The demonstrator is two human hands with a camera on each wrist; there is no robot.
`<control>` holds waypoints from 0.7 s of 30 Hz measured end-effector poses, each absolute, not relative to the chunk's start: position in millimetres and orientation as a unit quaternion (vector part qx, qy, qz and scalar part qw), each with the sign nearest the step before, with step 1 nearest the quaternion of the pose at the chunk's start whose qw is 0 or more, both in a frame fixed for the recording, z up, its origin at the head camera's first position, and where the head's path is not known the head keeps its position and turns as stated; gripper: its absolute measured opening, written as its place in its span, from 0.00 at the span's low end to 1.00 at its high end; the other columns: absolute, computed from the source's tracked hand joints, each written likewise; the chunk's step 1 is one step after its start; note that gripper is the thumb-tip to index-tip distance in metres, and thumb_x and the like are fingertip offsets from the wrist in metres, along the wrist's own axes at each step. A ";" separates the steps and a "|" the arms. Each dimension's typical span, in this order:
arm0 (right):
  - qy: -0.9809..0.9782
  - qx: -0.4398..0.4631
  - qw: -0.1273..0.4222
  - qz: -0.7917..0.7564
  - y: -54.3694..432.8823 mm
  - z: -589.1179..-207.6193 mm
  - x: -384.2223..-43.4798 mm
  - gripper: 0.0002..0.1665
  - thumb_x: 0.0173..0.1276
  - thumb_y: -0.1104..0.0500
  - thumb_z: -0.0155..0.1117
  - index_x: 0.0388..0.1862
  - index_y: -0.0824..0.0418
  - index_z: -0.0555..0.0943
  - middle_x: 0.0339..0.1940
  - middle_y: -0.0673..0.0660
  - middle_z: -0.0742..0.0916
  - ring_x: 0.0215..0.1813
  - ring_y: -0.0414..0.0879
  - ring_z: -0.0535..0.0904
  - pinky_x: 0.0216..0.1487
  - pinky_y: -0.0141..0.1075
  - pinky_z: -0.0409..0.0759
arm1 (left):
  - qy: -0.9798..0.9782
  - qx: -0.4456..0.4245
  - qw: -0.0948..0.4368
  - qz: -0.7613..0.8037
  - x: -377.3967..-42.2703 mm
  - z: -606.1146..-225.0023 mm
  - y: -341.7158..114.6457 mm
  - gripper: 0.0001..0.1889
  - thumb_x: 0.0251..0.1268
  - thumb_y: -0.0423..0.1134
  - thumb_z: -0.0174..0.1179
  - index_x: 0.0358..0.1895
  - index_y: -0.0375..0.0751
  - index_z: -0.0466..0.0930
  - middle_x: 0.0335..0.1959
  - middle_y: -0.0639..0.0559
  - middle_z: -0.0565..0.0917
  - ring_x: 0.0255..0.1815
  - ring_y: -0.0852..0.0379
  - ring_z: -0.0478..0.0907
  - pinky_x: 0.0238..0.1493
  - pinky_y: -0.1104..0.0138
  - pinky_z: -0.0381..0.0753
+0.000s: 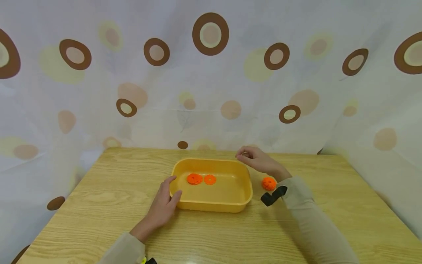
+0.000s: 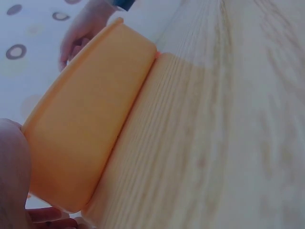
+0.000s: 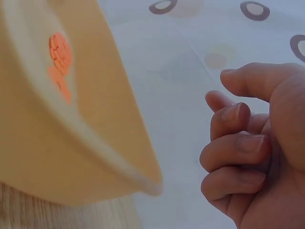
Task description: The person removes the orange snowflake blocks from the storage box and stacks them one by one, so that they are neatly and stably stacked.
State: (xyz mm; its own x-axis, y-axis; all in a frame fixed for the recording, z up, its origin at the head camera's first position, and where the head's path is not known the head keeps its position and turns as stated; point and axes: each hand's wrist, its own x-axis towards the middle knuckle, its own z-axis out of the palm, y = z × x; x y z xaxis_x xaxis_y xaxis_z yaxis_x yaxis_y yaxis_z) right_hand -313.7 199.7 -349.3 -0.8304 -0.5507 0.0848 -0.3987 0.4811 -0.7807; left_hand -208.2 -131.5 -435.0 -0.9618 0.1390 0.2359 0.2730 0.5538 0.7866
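My left hand (image 1: 162, 207) grips the near-left corner of a yellow plastic tub (image 1: 214, 206), thumb at the rim. Some of its fingers (image 2: 45, 214) show beyond the tub's end in the left wrist view. Inside the tub lie two flat orange round pieces: a larger one with a grooved surface (image 1: 194, 179) and a smaller disc with a central hole (image 1: 210, 179). Over by the tub's far-right corner, my right hand (image 1: 260, 160) hovers apart from the rim, fingers loosely curled around nothing. Below its wrist sits a thicker orange ridged round piece (image 1: 269, 183) on the table.
The wooden table (image 1: 108, 205) reaches back to a patterned cloth (image 1: 211, 91) hanging behind and along both sides. A black strap (image 1: 274, 195) hangs from the right wrist, close to the ridged orange piece.
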 end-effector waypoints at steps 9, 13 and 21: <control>0.867 -0.299 0.103 -0.386 184.9 -338.2 -313.3 0.13 0.76 0.55 0.51 0.49 0.62 0.76 0.22 0.53 0.73 0.28 0.46 0.68 0.35 0.36 0.68 | -0.881 -0.115 0.068 -0.455 -207.4 -434.6 -130.7 0.26 0.75 0.42 0.48 0.70 0.36 0.55 0.66 0.33 0.64 0.67 0.39 0.63 0.68 0.44 0.60; 0.867 -0.303 0.108 -0.379 178.6 -334.0 -315.0 0.12 0.76 0.55 0.51 0.50 0.61 0.76 0.22 0.54 0.74 0.27 0.45 0.68 0.35 0.36 0.69 | -0.881 -0.116 0.067 -0.454 -207.4 -434.2 -130.6 0.26 0.75 0.42 0.48 0.70 0.36 0.55 0.67 0.33 0.64 0.67 0.39 0.63 0.68 0.44 0.60; 0.838 -0.340 0.148 -0.401 165.4 -331.2 -321.1 0.13 0.77 0.58 0.49 0.52 0.64 0.75 0.18 0.51 0.68 0.21 0.42 0.60 0.29 0.34 0.64 | -0.879 -0.120 0.074 -0.455 -207.5 -433.8 -131.2 0.27 0.75 0.43 0.48 0.70 0.35 0.55 0.67 0.32 0.64 0.68 0.38 0.63 0.68 0.44 0.60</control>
